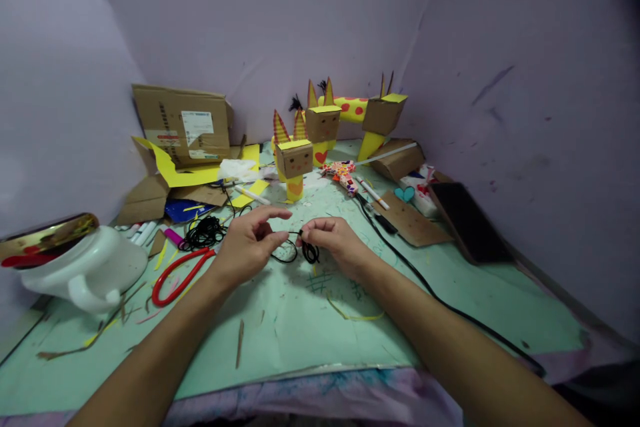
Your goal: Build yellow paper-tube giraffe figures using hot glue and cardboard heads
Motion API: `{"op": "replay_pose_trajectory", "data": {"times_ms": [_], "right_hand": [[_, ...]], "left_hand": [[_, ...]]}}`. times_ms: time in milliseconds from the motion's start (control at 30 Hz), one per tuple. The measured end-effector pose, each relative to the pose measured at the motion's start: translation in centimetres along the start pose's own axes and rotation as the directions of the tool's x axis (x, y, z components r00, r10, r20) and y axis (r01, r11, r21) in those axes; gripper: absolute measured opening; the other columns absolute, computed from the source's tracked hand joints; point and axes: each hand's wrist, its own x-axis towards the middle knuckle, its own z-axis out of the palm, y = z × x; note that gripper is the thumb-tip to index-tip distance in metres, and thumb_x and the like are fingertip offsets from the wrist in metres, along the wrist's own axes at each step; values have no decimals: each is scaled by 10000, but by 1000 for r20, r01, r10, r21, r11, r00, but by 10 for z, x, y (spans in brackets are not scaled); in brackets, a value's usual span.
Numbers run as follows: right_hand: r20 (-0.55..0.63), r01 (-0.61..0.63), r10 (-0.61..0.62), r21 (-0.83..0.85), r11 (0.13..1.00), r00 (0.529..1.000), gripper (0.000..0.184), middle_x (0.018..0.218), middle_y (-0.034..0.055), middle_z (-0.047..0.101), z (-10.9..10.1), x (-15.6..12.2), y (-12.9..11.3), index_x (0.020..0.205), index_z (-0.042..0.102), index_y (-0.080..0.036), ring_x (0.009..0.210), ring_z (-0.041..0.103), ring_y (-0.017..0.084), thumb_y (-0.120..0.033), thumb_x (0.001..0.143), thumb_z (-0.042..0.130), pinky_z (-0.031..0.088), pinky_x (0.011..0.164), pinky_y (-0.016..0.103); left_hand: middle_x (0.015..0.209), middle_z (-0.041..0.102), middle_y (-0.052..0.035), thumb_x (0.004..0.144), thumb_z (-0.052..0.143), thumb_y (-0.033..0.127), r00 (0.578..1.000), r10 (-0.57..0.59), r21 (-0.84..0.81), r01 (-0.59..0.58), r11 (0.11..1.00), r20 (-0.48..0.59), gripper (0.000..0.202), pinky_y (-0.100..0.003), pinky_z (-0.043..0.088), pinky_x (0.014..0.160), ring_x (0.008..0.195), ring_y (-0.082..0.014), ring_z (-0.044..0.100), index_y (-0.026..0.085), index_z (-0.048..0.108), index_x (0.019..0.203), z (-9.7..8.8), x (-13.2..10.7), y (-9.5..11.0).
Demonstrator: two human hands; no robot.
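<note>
Over the middle of the green mat (280, 333), both my hands work a thin black cord (293, 251). My left hand (247, 243) pinches one end of it between thumb and fingers, the index finger stretched forward. My right hand (333, 239) is closed on a small coiled loop of the same cord. The cord sags in loops between the two hands, just above the mat. A larger tangle of black cord (204, 232) lies to the left of my left hand.
Red-handled scissors (176, 272) lie left of my left hand. A white jug (87, 270) stands at far left. Cardboard animal figures (295, 160) stand behind, with cardboard boxes (183, 123), markers (373, 193), a dark tablet (467, 220) and a black cable (450, 307) at right.
</note>
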Motion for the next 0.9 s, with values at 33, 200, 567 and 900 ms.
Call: {"op": "replay_pose_trajectory", "data": {"times_ms": [33,200,567,900], "right_hand": [[5,0,0,4,1000,1000,77,579,-4,647,-1,0,0,579,644,-153,525,507,88,-229,582,655,369,543,221],[21,-4,4,9,1000,1000,55,540,-22,624,0,0,1,575,652,-155,502,497,80,-209,567,660,361,530,220],[-9,-36,36,-69,997,999,123,515,-31,615,-1,2,4,603,681,-141,494,491,74,-231,534,729,361,553,235],[-16,-33,32,-41,999,999,147,511,-25,616,-1,1,4,589,683,-136,492,484,75,-241,519,757,343,545,237]], "left_hand": [[716,643,-9,689,616,195,1000,21,-7,-21,1000,-11,234,-193,369,450,469,-66,443,152,669,913,0,0,0],[840,688,-58,709,603,179,989,145,2,-146,989,29,126,-240,468,650,742,-146,614,164,699,790,3,2,-2],[622,637,-5,722,575,157,991,120,55,-124,991,67,120,-223,418,578,597,-114,564,158,654,631,4,1,-2],[632,658,-17,706,594,164,994,93,38,-95,995,53,100,-225,428,573,598,-121,577,151,683,662,6,0,-2]]}}
